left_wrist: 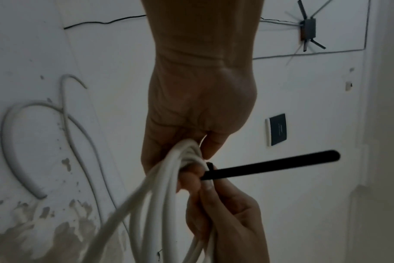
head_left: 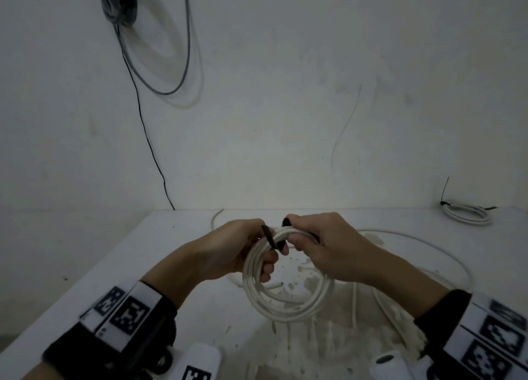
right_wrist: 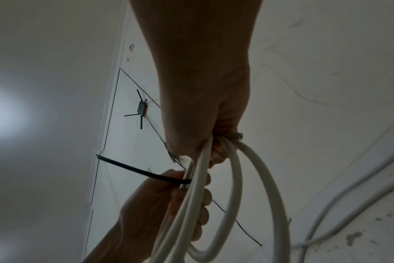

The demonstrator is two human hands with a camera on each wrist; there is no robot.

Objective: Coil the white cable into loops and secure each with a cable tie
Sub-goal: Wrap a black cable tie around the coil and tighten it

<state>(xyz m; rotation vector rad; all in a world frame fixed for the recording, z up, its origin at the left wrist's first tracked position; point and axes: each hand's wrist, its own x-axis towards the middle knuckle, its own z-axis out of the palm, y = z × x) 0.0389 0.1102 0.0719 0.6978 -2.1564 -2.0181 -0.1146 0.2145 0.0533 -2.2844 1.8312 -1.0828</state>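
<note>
Coil [head_left: 285, 282] hanging below both grips, cable tie [left_wrist: 268, 166] (black) wrapped atop

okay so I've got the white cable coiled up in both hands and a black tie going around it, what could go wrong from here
1. The cable tie has a long free tail; if it isn't cinched, the coil may spring open.
2. Both the left hand and right hand crowd one spot, so a finger could get caught under the tie.
3. Loose cable trails on the table and could snag or drag on the coil.

White cable [head_left: 285, 302], black cable tie [left_wrist: 270, 167], white paint-worn table [head_left: 200, 294], black-and-white checkered wrist markers [head_left: 128, 314].
</note>
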